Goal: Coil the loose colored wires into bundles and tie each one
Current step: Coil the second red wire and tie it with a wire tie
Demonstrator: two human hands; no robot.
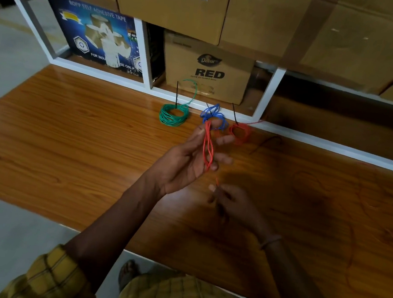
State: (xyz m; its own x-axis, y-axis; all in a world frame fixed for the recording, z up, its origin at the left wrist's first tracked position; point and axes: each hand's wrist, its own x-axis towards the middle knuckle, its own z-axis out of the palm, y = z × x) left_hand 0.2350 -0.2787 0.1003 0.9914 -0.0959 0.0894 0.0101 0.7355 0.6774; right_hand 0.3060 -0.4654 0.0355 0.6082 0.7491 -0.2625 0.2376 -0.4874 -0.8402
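A thin red wire (208, 147), light and springy, was held looped over the spread fingers of the left hand (190, 159) above the bench (69, 134). Its loose end seemed pinched by the right hand (230, 201). It would best be gripped across all its loops.

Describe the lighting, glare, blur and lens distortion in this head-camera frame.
Head view: dim overall, with a bright glare patch on the wooden table beside the left hand; the right hand pinching the red wire sits in shadow and looks soft; the wide lens bows the shelf edge; the green coil stays fairly sharp.
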